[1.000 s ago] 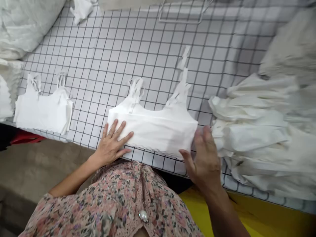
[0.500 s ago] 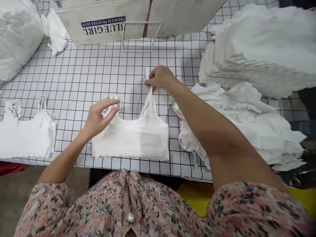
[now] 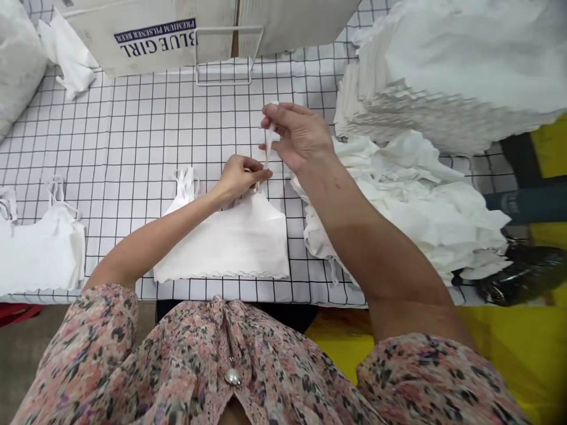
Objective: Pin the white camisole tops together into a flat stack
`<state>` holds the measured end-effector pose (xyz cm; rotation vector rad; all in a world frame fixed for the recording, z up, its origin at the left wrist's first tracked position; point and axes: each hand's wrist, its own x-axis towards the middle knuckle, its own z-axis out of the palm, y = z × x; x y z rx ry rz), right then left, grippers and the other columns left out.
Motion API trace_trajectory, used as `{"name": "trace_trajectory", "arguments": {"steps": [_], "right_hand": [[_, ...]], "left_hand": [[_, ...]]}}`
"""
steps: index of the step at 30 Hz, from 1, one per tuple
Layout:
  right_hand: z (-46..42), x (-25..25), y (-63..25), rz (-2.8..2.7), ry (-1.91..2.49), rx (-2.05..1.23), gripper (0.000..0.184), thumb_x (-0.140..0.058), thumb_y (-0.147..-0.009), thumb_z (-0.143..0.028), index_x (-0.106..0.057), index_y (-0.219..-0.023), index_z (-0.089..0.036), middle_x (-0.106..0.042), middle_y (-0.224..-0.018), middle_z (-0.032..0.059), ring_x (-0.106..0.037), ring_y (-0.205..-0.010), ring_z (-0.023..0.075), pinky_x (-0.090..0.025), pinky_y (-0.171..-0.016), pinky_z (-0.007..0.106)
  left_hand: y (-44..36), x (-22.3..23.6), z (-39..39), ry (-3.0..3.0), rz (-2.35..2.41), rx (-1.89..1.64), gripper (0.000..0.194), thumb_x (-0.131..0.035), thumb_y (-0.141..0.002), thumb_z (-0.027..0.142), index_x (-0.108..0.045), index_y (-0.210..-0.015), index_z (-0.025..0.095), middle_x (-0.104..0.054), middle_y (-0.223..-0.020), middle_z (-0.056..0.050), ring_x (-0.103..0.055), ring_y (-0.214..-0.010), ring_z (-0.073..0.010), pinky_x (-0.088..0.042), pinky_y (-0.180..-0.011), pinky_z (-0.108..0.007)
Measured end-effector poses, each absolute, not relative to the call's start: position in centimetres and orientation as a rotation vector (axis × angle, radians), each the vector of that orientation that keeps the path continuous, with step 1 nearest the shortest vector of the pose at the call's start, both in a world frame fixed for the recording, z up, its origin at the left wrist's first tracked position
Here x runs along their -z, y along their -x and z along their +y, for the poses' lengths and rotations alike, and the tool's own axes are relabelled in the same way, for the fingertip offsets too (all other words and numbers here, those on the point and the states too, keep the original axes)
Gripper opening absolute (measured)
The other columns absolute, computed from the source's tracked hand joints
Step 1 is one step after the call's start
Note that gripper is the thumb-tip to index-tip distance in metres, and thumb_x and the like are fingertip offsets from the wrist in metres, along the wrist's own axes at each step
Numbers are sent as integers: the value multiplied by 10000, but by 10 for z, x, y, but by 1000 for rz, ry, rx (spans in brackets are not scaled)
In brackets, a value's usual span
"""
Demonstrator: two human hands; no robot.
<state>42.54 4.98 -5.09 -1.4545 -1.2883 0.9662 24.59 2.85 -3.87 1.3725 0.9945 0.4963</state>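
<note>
A white bralette (image 3: 230, 245) lies flat on the checked tablecloth in front of me, its scalloped hem toward my body. My left hand (image 3: 243, 176) pinches the base of its right-hand strap. Above it, my right hand (image 3: 296, 131) grips the upper end of the same shoulder strap (image 3: 269, 141) and holds it up taut. The other strap (image 3: 186, 182) rests loosely folded on the cloth at the left. My left forearm crosses over part of the bralette's neckline and hides it.
More white bralettes (image 3: 44, 248) lie at the left edge. On the right are a loose heap of white garments (image 3: 425, 206) and a tall stack of white pieces (image 3: 443, 77). A cardboard box (image 3: 155, 35) and a white wire stand (image 3: 224, 82) are at the back of the checked tablecloth (image 3: 146, 124).
My left hand has moved right from the left strap to the base of the right one and closed on it. My right hand has turned and lifted the strap's end. The view has shifted slightly.
</note>
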Motion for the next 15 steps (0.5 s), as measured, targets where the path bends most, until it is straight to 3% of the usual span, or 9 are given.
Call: {"name": "trace_trajectory", "arguments": {"steps": [4,7,10,12,15], "right_hand": [[51,40,-458,-1073,1449,-964,630,-588,-972,-820,-675,-1268,-271,-756,-1199,98,-601,-1326,305,-567,-893,460],[40,24,-478,-1066,1445,-852,667,-528,-1010,-825,-697,-1299,-247,-760,-1248,122,-626,-1312,316,-582,-922,482],[15,10,-484,-1241,1567,-542,599,-700,-975,-680,-708,-1345,-209,-760,-1337,149,-666,-1268,332,-578,-1045,591],[-4,5,-478,-1494,1619,-352,559,-808,-919,-539,-736,-1365,-208,-747,-1413,141,-638,-1347,348,-494,-1199,649],[-23,4,-460,-1880,1537,-609,443,-788,-927,-423,-796,-1337,-257,-750,-1450,90,-561,-1505,348,-430,-1290,629]], "left_hand": [[-238,44,24,-1402,1003,-455,269,-838,-839,200,-664,-637,166,-585,-572,33,-487,-519,-83,-400,-567,-269],[-236,48,25,-1523,987,-485,252,-821,-833,233,-674,-641,165,-615,-603,25,-533,-549,-96,-440,-596,-266],[-236,53,25,-1824,992,-556,200,-765,-862,181,-720,-669,157,-686,-709,-11,-606,-657,-125,-485,-686,-280],[-236,57,26,-2087,958,-560,159,-720,-903,162,-790,-761,147,-742,-817,-52,-654,-735,-153,-510,-738,-301],[-236,61,24,-2435,865,-480,224,-628,-977,170,-845,-927,143,-788,-966,-108,-694,-770,-186,-521,-713,-320]]}}
